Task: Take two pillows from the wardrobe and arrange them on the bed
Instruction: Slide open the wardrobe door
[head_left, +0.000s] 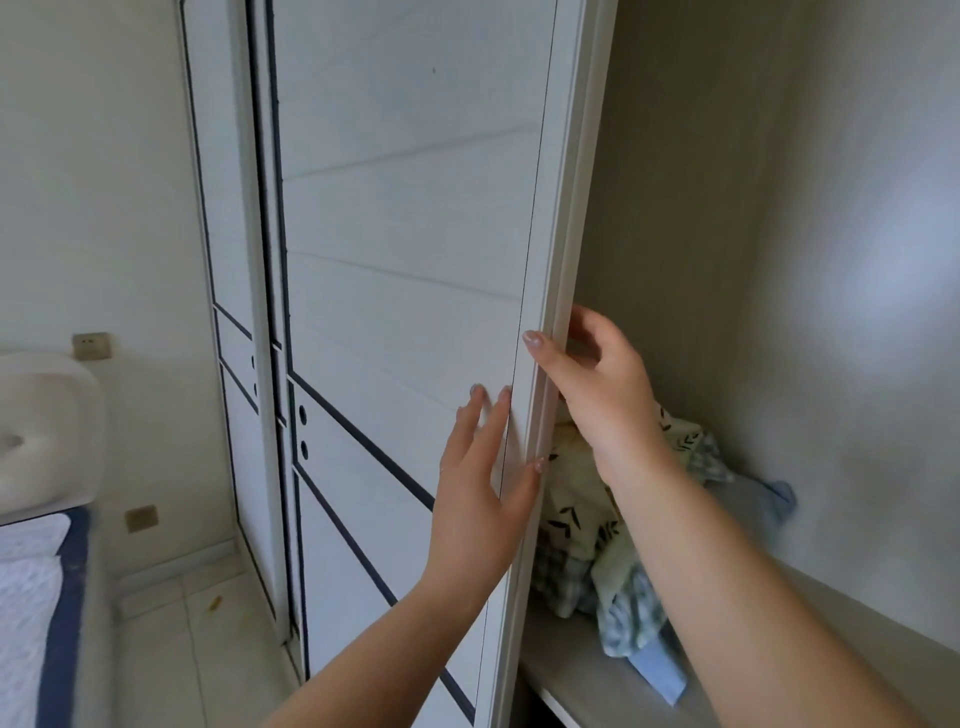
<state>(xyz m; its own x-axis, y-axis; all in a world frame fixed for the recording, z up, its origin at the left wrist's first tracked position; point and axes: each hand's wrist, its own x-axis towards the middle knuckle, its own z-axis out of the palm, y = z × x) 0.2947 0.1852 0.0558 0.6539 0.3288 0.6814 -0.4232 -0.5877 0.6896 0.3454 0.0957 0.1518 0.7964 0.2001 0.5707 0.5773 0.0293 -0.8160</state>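
Note:
The white sliding wardrobe door (415, 270) with dark trim lines fills the middle of the view. My left hand (480, 488) lies flat against the door's front, fingers straight, near its right edge. My right hand (597, 384) grips that edge, thumb on the front and fingers curled behind it. To the right the wardrobe stands open, and on its shelf (582, 675) lies a heap of leaf-patterned and checked soft bedding (582, 525). Whether pillows are in the heap I cannot tell. A corner of the bed (31, 597) with a white mattress shows at the lower left.
A padded white headboard (47, 431) stands at the left, with two wall sockets (91, 345) beside and below it. A second door panel (223, 260) sits behind the first. Pale floor tiles (197, 649) run between bed and wardrobe. A blue cloth (660, 670) lies on the shelf.

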